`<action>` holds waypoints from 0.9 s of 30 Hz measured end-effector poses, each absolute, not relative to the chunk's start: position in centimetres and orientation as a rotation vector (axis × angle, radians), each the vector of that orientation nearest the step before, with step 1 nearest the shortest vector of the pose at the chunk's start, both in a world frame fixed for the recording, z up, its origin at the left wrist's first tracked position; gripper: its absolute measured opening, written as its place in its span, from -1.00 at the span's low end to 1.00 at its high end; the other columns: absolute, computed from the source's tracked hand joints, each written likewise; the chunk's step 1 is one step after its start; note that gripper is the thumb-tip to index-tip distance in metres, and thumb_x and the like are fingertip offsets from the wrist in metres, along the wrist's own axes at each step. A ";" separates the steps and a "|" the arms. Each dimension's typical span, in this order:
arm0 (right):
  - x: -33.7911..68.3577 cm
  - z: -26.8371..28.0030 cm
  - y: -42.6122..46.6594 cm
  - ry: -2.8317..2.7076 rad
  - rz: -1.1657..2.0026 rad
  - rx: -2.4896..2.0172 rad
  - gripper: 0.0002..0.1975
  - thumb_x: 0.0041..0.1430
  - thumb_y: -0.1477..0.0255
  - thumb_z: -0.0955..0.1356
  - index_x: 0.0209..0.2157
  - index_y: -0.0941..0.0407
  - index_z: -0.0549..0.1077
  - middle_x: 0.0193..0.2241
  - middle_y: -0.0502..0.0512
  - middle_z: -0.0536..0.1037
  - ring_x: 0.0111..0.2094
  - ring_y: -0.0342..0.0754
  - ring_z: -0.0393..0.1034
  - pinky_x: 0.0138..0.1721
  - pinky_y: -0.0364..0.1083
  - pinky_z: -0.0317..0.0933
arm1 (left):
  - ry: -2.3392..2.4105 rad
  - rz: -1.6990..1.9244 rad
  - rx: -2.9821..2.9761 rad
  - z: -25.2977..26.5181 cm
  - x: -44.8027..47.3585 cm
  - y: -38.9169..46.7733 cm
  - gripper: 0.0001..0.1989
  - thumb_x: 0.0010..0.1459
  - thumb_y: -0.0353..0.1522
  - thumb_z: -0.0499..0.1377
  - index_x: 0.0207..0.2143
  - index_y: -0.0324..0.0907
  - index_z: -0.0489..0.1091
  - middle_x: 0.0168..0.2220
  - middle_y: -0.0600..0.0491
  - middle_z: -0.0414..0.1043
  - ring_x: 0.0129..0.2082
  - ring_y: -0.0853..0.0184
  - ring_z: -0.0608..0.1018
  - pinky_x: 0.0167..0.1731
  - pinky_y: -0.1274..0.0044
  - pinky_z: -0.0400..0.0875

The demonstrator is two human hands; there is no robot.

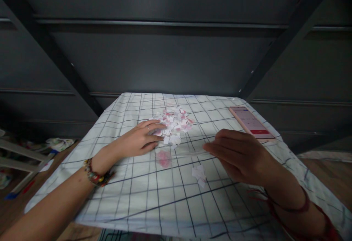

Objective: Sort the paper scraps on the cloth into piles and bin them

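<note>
My left hand (141, 138) lies palm down at the left edge of a pile of small white and pink paper scraps (174, 123). Its fingers are apart, their tips touching the scraps. Closed in a pinch, my right hand (242, 154) holds the end of what looks like a clear plastic bag (189, 153), which stretches left towards the pile. Pink bits (164, 158) show at the far left end of that clear plastic. A few white scraps (198, 175) lie apart from the pile, below the plastic.
A white tablecloth with dark grid lines (132, 200) covers the table. On its right side lies a pink-edged phone (250, 121) with a lit screen. Dark panels (170, 61) rise behind the table. A white frame (24, 160) stands at the left.
</note>
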State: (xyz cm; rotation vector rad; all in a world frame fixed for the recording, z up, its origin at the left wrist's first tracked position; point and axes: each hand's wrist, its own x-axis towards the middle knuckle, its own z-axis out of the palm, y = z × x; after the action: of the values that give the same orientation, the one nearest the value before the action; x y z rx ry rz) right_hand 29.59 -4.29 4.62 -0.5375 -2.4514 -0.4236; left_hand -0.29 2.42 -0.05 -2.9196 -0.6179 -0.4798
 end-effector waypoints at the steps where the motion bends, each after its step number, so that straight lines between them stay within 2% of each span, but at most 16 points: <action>1: 29.6 4.6 -4.2 -2.430 -0.452 -0.553 -0.75 0.10 0.69 0.19 -0.24 0.20 0.37 -0.51 0.05 0.47 -0.43 -0.12 0.28 -0.42 -0.12 0.28 | -0.613 -0.481 -2.921 -0.1 -0.3 2.5 -0.77 0.22 -0.41 0.04 -0.13 -0.19 0.41 0.10 -0.10 0.26 0.12 0.14 0.25 0.07 0.23 0.24; 5: 29.9 4.6 -3.9 -2.405 -0.553 -0.580 -0.76 0.08 0.71 0.19 -0.27 0.22 0.39 -0.52 0.07 0.47 -0.44 -0.12 0.27 -0.44 -0.13 0.27 | -0.597 -0.480 -2.925 -0.1 -0.3 2.5 -0.77 0.21 -0.42 0.03 -0.14 -0.22 0.42 0.09 -0.13 0.26 0.11 0.13 0.26 0.07 0.22 0.24; 12: 30.2 4.7 -3.8 -2.445 -0.485 -0.591 -0.75 0.07 0.70 0.17 -0.30 0.20 0.41 -0.54 0.07 0.45 -0.46 -0.12 0.24 -0.46 -0.13 0.25 | -0.624 -0.476 -2.910 -0.1 -0.3 2.4 -0.78 0.22 -0.40 0.03 -0.13 -0.16 0.41 0.10 -0.07 0.26 0.12 0.16 0.26 0.08 0.24 0.24; 27: 30.7 4.9 -3.9 -2.468 -0.457 -0.584 -0.76 0.06 0.72 0.19 -0.29 0.22 0.38 -0.52 0.08 0.43 -0.43 -0.10 0.24 -0.44 -0.11 0.24 | -0.605 -0.478 -2.910 0.0 -0.3 2.5 -0.77 0.22 -0.41 0.03 -0.14 -0.20 0.41 0.08 -0.11 0.27 0.11 0.14 0.27 0.06 0.23 0.26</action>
State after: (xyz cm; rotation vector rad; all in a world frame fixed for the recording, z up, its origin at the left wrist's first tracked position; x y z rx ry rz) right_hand 30.74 -3.93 4.91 -0.5838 -2.4675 -0.4573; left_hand -0.28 2.46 0.03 -2.9097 -0.6052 -0.4782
